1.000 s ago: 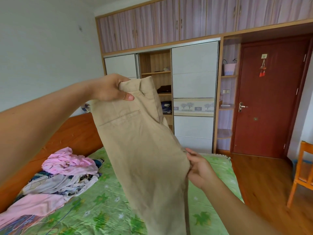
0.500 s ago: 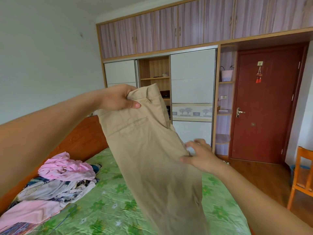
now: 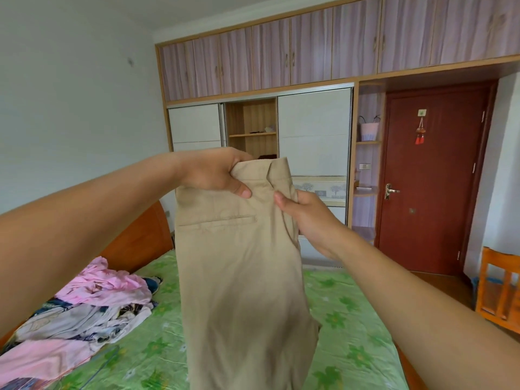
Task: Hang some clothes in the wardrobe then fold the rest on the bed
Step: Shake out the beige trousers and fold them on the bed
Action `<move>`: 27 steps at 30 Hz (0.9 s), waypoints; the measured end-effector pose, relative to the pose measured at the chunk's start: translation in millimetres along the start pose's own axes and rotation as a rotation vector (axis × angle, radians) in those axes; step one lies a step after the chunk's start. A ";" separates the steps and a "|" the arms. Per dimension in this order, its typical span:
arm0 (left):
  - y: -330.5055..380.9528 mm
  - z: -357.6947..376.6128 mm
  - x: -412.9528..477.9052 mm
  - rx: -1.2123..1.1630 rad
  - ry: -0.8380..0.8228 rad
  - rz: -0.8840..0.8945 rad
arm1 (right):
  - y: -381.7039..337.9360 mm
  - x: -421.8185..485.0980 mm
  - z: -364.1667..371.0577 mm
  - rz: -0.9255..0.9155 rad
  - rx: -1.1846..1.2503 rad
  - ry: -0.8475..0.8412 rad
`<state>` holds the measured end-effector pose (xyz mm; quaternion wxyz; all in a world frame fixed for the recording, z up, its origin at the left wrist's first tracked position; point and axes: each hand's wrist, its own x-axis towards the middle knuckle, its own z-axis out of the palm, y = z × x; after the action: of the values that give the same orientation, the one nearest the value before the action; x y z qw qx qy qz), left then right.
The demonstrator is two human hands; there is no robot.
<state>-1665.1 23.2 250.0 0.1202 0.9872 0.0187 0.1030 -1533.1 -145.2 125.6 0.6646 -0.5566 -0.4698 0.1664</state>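
I hold a pair of beige trousers (image 3: pixel 242 277) up in front of me, back pocket facing me, legs hanging straight down over the bed (image 3: pixel 351 319). My left hand (image 3: pixel 213 173) grips the waistband at its left top corner. My right hand (image 3: pixel 306 218) pinches the waistband's right edge, just below the top. A heap of pink and patterned clothes (image 3: pixel 92 305) lies on the left side of the green flowered sheet. The wardrobe (image 3: pixel 313 130) stands behind the bed, its sliding doors parted on an open shelf bay (image 3: pixel 251 128).
A dark red door (image 3: pixel 430 178) is shut at the right of the wardrobe. An orange wooden chair (image 3: pixel 501 288) stands at the right edge on the wooden floor. The bed's wooden headboard (image 3: pixel 140 237) runs along the left wall.
My right hand climbed from the trouser leg up to the waistband's right edge. The trousers swung from tilted to hanging straight, and my view lifted slightly.
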 end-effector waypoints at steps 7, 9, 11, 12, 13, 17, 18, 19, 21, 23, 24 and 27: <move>-41.3 -2.9 -32.5 -0.011 -0.047 -0.127 | 1.5 -5.1 -17.8 0.078 0.202 -0.016; -41.7 4.8 -33.4 -0.092 0.058 -0.087 | -7.1 -1.2 -24.5 -0.074 -0.094 -0.005; -38.2 6.8 -31.8 -0.131 0.107 -0.050 | -26.4 2.7 -30.5 -0.227 -0.426 -0.027; -36.8 6.7 -30.6 -0.124 0.113 -0.034 | -37.2 6.2 -36.4 -0.253 -0.547 -0.061; -35.7 7.0 -30.0 -0.110 0.113 -0.020 | -49.4 8.8 -40.6 -0.239 -0.621 -0.095; -32.3 12.6 -28.3 -0.099 0.130 0.004 | -79.8 13.9 -47.0 -0.032 -0.869 -0.300; -32.3 14.6 -28.0 -0.109 0.131 0.006 | -81.5 13.5 -47.6 0.043 -0.954 -0.333; -32.6 16.7 -27.9 -0.124 0.129 0.007 | -81.4 12.6 -47.9 0.106 -1.064 -0.346; -32.0 20.1 -27.7 -0.154 0.114 0.015 | -78.2 10.9 -52.5 0.172 -1.220 -0.337; -33.0 20.6 -28.5 -0.154 0.118 0.021 | -75.7 8.0 -54.9 0.159 -1.120 -0.290; -34.4 20.1 -29.8 -0.156 0.140 0.022 | -75.2 6.4 -55.1 0.149 -1.009 -0.276; -40.7 20.1 -34.7 -0.273 0.220 0.036 | -70.6 5.3 -57.9 0.140 -0.712 -0.243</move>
<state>-1695.4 55.9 214.2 0.2486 0.9446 0.0000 0.2141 -1504.9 -198.0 194.7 0.3564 -0.7595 -0.5344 0.1026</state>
